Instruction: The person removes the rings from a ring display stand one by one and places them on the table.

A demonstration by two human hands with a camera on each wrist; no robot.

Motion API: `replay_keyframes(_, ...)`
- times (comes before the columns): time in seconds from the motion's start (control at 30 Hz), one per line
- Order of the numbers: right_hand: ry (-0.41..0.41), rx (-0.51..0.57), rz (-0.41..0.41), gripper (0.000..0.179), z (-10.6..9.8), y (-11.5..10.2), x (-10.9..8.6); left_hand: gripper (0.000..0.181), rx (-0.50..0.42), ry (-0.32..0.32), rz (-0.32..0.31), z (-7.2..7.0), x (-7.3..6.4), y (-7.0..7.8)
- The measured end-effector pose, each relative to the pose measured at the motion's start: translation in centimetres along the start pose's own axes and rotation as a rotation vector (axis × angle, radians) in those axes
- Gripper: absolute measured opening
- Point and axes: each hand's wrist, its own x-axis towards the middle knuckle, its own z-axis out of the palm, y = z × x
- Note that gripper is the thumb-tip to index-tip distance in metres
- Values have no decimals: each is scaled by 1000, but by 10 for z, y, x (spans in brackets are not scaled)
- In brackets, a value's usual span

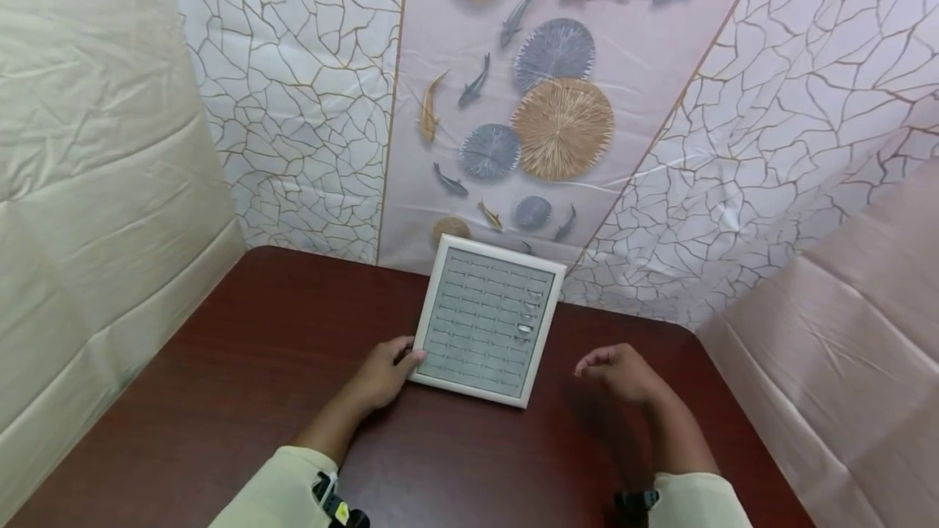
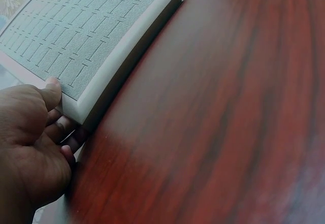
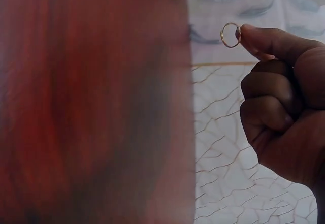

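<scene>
A ring display tray (image 1: 477, 312) with a pale frame and a grey slotted pad leans up at the back of the table. Several rings (image 1: 525, 327) sit in its right-hand column of slots. My left hand (image 1: 385, 373) grips the tray's lower left edge, thumb on the front of the frame and fingers behind, as the left wrist view shows. To the right of the tray, my right hand (image 1: 623, 373) is raised over the table. In the right wrist view it pinches a thin gold ring (image 3: 231, 35) between thumb and forefinger, the other fingers curled into the palm.
The dark red wooden table (image 1: 242, 381) reaches back to a patterned cloth backdrop (image 1: 315, 104). Cream cloth walls close in the left (image 1: 95, 226) and right (image 1: 829, 349) sides. A dark band with a device (image 1: 337, 503) is on the left sleeve.
</scene>
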Motion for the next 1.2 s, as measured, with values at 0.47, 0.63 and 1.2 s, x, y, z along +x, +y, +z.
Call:
replay_keyframes(0.47,-81,71,51,15,19,26,-5,43,0,-12,-7,-1,-1,1)
replay_keyframes(0.63,-81,33,32,14,24,34,-4,43,5,-12,1,-1,-1,1)
replay_keyframes(1.2,-46,106,25,15,24,33,-11,40,-14,-9,14,0,0,-2)
